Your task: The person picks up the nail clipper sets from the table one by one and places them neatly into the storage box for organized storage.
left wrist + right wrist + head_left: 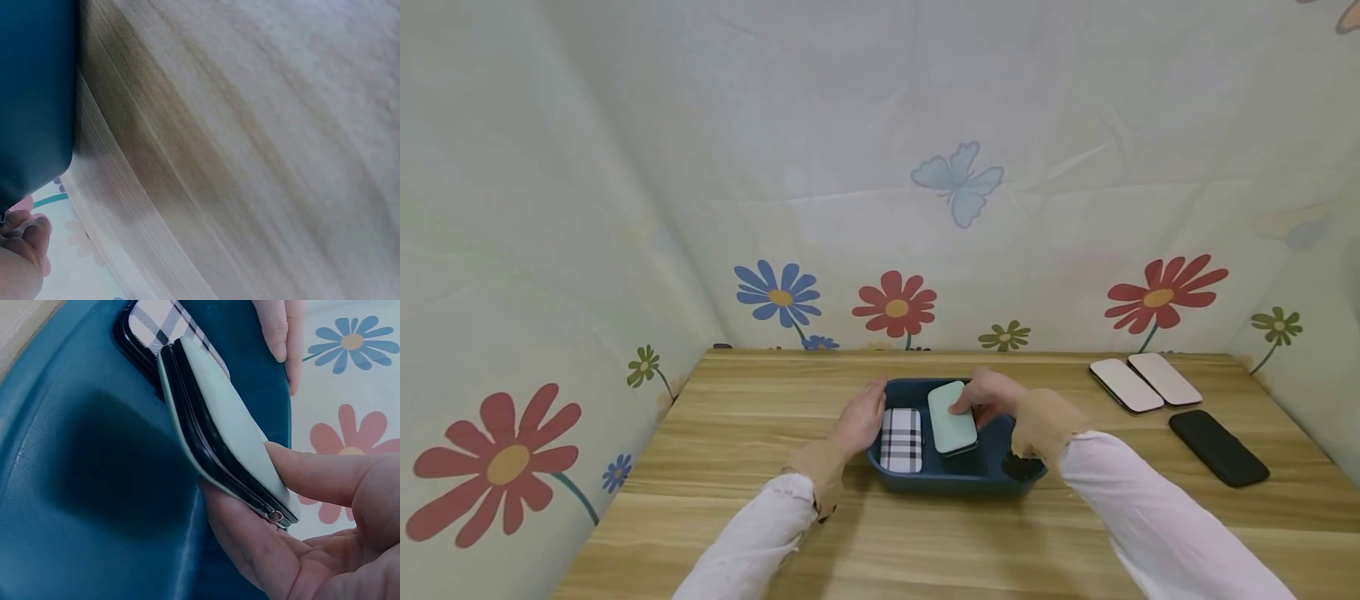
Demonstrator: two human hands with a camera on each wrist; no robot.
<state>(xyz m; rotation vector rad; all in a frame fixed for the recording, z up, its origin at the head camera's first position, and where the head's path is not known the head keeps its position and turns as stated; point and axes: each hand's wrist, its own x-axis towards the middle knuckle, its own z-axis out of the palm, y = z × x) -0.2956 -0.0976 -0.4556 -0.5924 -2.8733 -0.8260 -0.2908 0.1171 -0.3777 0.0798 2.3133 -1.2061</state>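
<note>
A dark blue plastic bin (928, 482) stands on the table. My left hand (861, 417) holds its left rim, with fingers (275, 331) reaching over the edge. Inside lies a black-and-white plaid case (901, 442), flat at the left end. My right hand (992, 393) pinches a mint green case (234, 419) between thumb and fingers. This slim case has rounded corners, black edging and a small metal ring at one end. It is tilted above the bin floor, beside the plaid case, and casts a shadow there.
Two pale pink cases (1126, 385) lie side by side at the table's back right. Nearer, a black case (1219, 448) lies flat. The wooden table (737, 417) meets a flower-printed cloth wall (1037, 250) behind and at both sides.
</note>
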